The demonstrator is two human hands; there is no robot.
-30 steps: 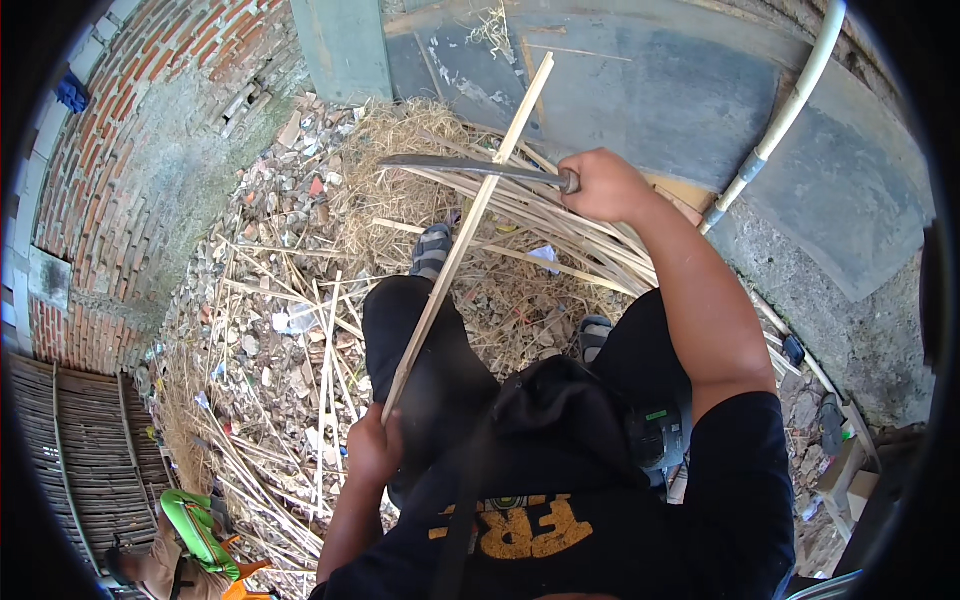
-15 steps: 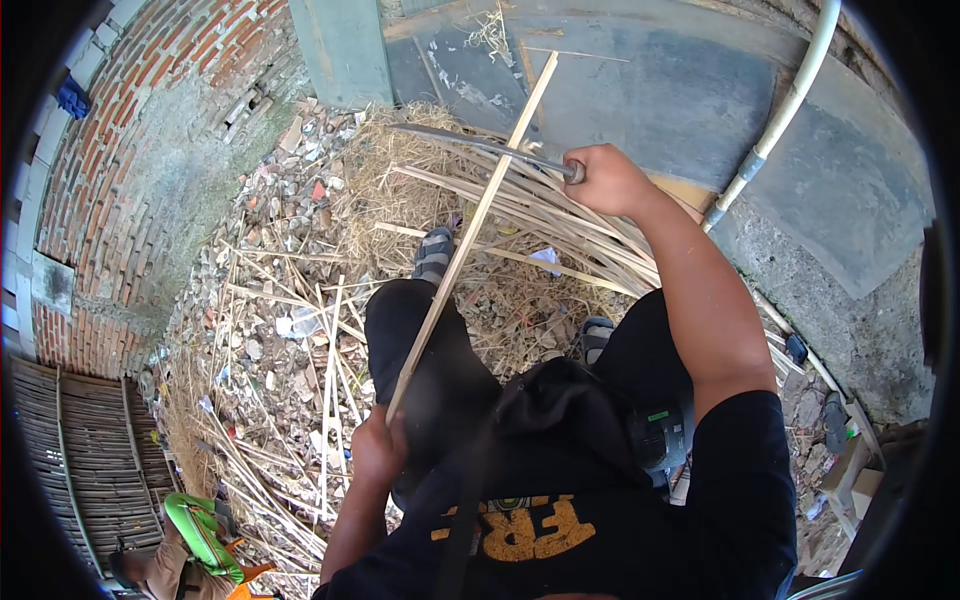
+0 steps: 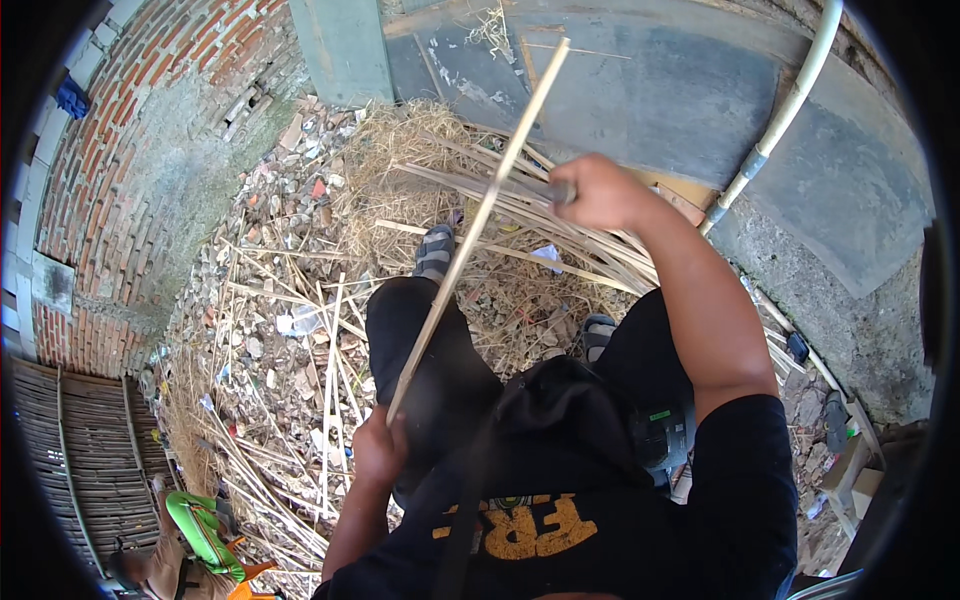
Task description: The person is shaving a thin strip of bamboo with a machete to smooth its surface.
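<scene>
My left hand (image 3: pixel 380 448) is closed around the lower end of a long, pale bamboo strip (image 3: pixel 462 255). The strip slants up and away to the right, crossing in front of my left knee. My right hand (image 3: pixel 600 195) grips the handle of a long knife (image 3: pixel 564 191), just right of the strip's upper half. Motion smears the blade, so whether it touches the strip cannot be made out. Beneath the knife, a bundle of split bamboo strips (image 3: pixel 600 245) lies on the ground.
More loose strips (image 3: pixel 332 390) lie on the rubble to the left. Dry shavings (image 3: pixel 385 185) are heaped beyond my left foot. A brick wall (image 3: pixel 110 190) stands at the left, grey panels (image 3: pixel 650 100) and a pale pipe (image 3: pixel 780 120) ahead. Another person (image 3: pixel 190 550) sits lower left.
My right hand has moved slightly left and nearer to me with the knife, whose blade has become blurred. The strip's far end has shifted a little right; my left hand stays put.
</scene>
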